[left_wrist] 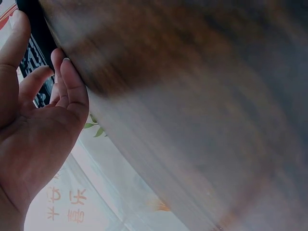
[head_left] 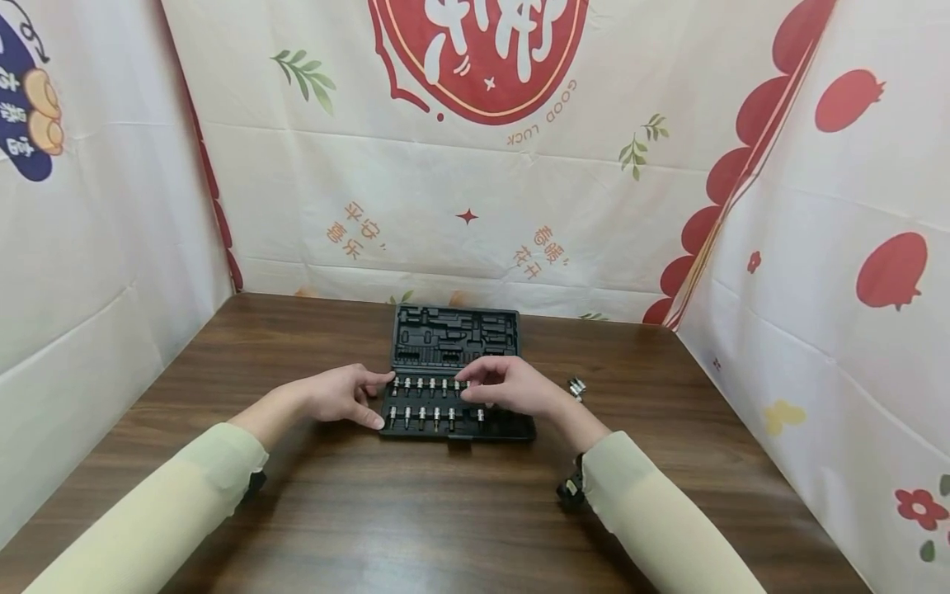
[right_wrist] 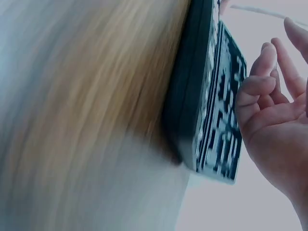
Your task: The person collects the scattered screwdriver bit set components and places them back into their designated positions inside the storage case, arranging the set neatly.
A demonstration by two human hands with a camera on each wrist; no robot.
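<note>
The black case [head_left: 508,427] sits on the bench [head_left: 334,511] in front of the person, its lid [head_left: 456,326] laid back so that the tray faces up and both rows can be reached. The left hand [head_left: 337,394] spans the case's left end, thumb at the front corner and forefinger farther back; this wide, unclosed grip seems meant to steady the case rather than lift it. The right hand [head_left: 515,386] arches over the right part of the upper socket row [head_left: 420,384], its thumb and forefinger in a narrow grip; I cannot tell whether a socket is pinched there. In the lower socket row [head_left: 422,415], a lone socket [head_left: 480,415] stands apart from the others. Loose metal pieces [head_left: 577,386] lie right of the case, probably there for the right hand's easy reach
</note>
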